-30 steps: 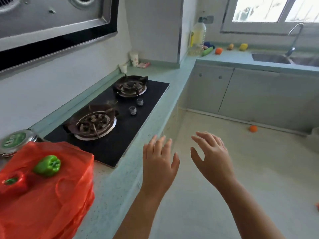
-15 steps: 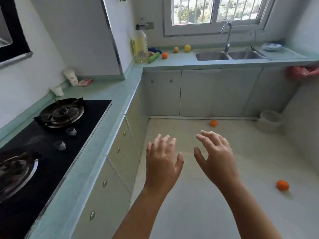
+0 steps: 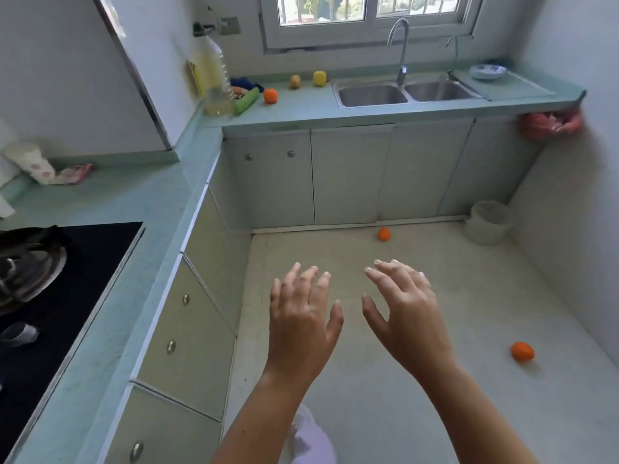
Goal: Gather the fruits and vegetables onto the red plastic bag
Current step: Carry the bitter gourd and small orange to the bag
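My left hand (image 3: 303, 316) and my right hand (image 3: 407, 313) hover side by side over the floor, fingers spread, both empty. Two oranges lie on the floor: one (image 3: 384, 234) by the far cabinets, another (image 3: 522, 351) at the right. On the far counter sit an orange (image 3: 270, 96), a green cucumber (image 3: 247, 100), a brownish fruit (image 3: 295, 81) and a yellow fruit (image 3: 319, 78). The red plastic bag from the earlier frames is out of view.
A double sink (image 3: 402, 93) with a tap sits under the window. An oil bottle (image 3: 214, 78) stands in the counter corner. The hob (image 3: 77, 269) is at left. A white bin (image 3: 488, 222) stands on the floor; a pink bag (image 3: 549, 123) hangs at right.
The view has swung right, away from the red bag with its peppers, toward the sink counter and floor. Both hands stayed open in front of me.
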The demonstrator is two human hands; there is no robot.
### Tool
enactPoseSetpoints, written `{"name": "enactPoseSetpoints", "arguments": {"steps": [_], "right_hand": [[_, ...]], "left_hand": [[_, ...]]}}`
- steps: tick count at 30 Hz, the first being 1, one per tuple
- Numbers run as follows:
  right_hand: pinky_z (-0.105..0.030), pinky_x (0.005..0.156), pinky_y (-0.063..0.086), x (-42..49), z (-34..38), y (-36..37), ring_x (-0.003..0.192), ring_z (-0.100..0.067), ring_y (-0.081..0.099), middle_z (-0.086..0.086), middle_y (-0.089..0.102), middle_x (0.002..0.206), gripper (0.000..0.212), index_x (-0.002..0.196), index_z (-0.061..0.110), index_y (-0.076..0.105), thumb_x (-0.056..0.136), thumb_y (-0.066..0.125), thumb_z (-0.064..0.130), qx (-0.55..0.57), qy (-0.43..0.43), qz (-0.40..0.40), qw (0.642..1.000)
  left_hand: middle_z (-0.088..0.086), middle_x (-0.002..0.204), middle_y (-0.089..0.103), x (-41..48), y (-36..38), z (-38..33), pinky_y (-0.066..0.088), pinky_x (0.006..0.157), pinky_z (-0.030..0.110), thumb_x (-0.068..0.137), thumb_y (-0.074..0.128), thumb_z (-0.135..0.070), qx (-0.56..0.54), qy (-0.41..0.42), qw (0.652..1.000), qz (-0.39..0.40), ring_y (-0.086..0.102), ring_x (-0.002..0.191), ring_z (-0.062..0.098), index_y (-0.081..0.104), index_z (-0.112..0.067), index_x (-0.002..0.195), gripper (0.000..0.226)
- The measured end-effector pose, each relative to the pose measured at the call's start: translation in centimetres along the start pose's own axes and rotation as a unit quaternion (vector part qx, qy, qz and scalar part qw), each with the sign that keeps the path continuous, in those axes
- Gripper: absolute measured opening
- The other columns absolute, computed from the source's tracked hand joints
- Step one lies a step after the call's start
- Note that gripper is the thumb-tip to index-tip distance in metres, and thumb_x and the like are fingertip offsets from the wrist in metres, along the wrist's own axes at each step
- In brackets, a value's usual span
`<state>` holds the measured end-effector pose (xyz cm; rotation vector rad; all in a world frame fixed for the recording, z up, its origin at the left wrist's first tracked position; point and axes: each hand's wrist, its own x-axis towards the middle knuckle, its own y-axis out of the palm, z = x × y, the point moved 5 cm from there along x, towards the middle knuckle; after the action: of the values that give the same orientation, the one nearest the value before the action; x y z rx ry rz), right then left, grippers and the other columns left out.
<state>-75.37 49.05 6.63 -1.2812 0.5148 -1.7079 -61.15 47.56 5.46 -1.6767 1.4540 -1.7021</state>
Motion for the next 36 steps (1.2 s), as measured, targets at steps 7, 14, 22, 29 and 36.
{"name": "enactPoseSetpoints", "arguments": {"steps": [7, 14, 22, 29, 36], "right_hand": [[-0.056, 0.087, 0.043, 11.9, -0.1, 7.6, 0.104, -0.032, 0.060, -0.010, 0.067, 0.108, 0.040, 0.102, 0.010, 0.067, 0.078, 0.044, 0.033, -0.032, -0.018, 0.034, 0.999], [-0.055, 0.089, 0.043, 21.5, 1.1, 14.4, 0.106, -0.030, 0.059, -0.008, 0.066, 0.109, 0.040, 0.104, 0.011, 0.065, 0.078, 0.045, 0.033, -0.018, -0.038, 0.055, 0.998], [-0.056, 0.089, 0.042, 29.5, -1.5, 20.1, 0.106, -0.030, 0.059, -0.008, 0.066, 0.111, 0.041, 0.105, 0.011, 0.065, 0.078, 0.044, 0.034, -0.003, -0.036, 0.069, 0.997], [-0.058, 0.086, 0.043, 40.4, -8.2, 24.1, 0.103, -0.031, 0.061, -0.009, 0.067, 0.108, 0.041, 0.102, 0.010, 0.066, 0.077, 0.044, 0.034, -0.012, -0.031, 0.034, 0.999], [-0.058, 0.087, 0.042, 52.8, -14.9, 26.4, 0.102, -0.032, 0.061, -0.009, 0.066, 0.108, 0.037, 0.102, 0.009, 0.065, 0.077, 0.050, 0.032, -0.007, -0.017, 0.005, 1.000]], "left_hand": [[0.011, 0.112, 0.065, 11.1, 4.9, 7.2, 0.039, 0.094, 0.054, 0.083, 0.045, -0.032, -0.018, -0.003, 1.000, -0.025, 0.055, 0.112, 0.033, 0.065, -0.009, 0.107, 0.039], [0.011, 0.110, 0.066, 19.2, 7.9, 14.4, 0.040, 0.093, 0.054, 0.081, 0.046, -0.031, 0.000, -0.030, 0.999, -0.044, 0.057, 0.110, 0.033, 0.067, -0.009, 0.103, 0.037], [0.010, 0.109, 0.066, 26.1, 12.8, 18.4, 0.040, 0.093, 0.054, 0.081, 0.046, -0.032, -0.003, -0.047, 0.999, -0.019, 0.057, 0.110, 0.032, 0.068, -0.009, 0.102, 0.038], [0.010, 0.108, 0.066, 38.3, 19.6, 19.3, 0.038, 0.093, 0.057, 0.080, 0.046, -0.032, -0.005, -0.023, 0.999, -0.024, 0.057, 0.110, 0.033, 0.068, -0.009, 0.099, 0.037], [0.011, 0.108, 0.066, 52.0, 24.6, 19.2, 0.037, 0.093, 0.058, 0.079, 0.046, -0.032, -0.010, -0.011, 0.999, -0.041, 0.058, 0.109, 0.032, 0.068, -0.009, 0.099, 0.038]]}}
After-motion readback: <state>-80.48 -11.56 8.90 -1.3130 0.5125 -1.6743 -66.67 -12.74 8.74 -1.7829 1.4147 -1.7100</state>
